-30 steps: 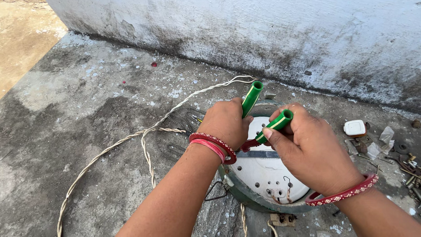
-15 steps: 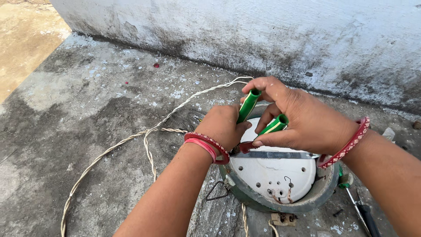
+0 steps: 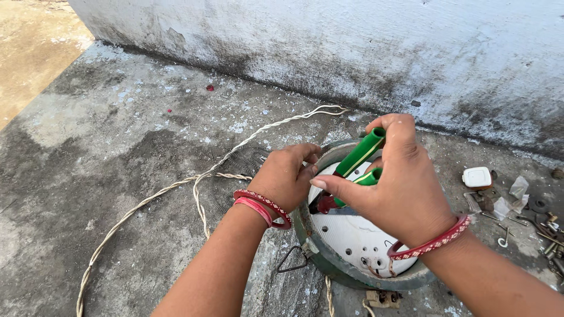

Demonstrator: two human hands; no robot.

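The right hand forms a clenched grip around the two green handles of a pair of pliers; the handles rise above the grip toward the wall, and the red-tinted head points down out of the grip onto the round heater plate. The left hand lies just left of that grip, fingers curled over the plate's metal rim and grasping it. The white ceramic plate sits directly beneath the grip on the concrete floor. A twisted white cord trails left of the grip. Small screws and parts lie right of it.
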